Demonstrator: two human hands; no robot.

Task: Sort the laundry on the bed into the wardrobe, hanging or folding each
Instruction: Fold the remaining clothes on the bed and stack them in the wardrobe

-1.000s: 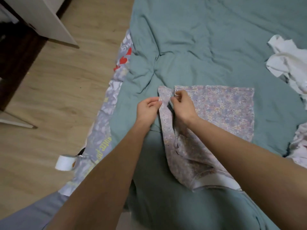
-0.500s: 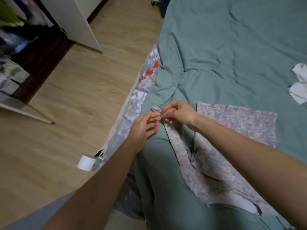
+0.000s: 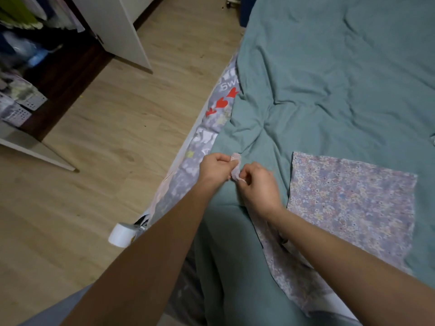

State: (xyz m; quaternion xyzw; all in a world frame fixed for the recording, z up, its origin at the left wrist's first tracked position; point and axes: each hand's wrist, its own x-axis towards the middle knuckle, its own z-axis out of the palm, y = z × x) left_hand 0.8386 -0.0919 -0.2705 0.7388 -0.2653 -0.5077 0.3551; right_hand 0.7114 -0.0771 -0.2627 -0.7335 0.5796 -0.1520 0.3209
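A: Which step is in hand?

B: Folding, by my judgement. The floral garment (image 3: 353, 208) lies on the bed (image 3: 329, 78), near the right side, partly squared into a flat panel. One narrow strip of it, probably a strap or sleeve end (image 3: 236, 165), is lifted clear of the cover.

A: State of each grip?

B: Left hand (image 3: 215, 167): fingers curled, pinching the far end of the strip. Right hand (image 3: 257, 187): thumb and fingers closed on the same strip, just nearer. The two grips almost touch.

A: Where is the garment relative to them?

B: Its main panel lies right of the hands and apart from them. The connecting fabric runs under the right wrist toward the near edge of the bed.

A: What does the next move call for?

B: Likely laying the strip back across the panel, keeping it flat, then completing the fold. The wardrobe (image 3: 35, 67) stands open at far left, across the floor (image 3: 106, 137). Carrying comes after.
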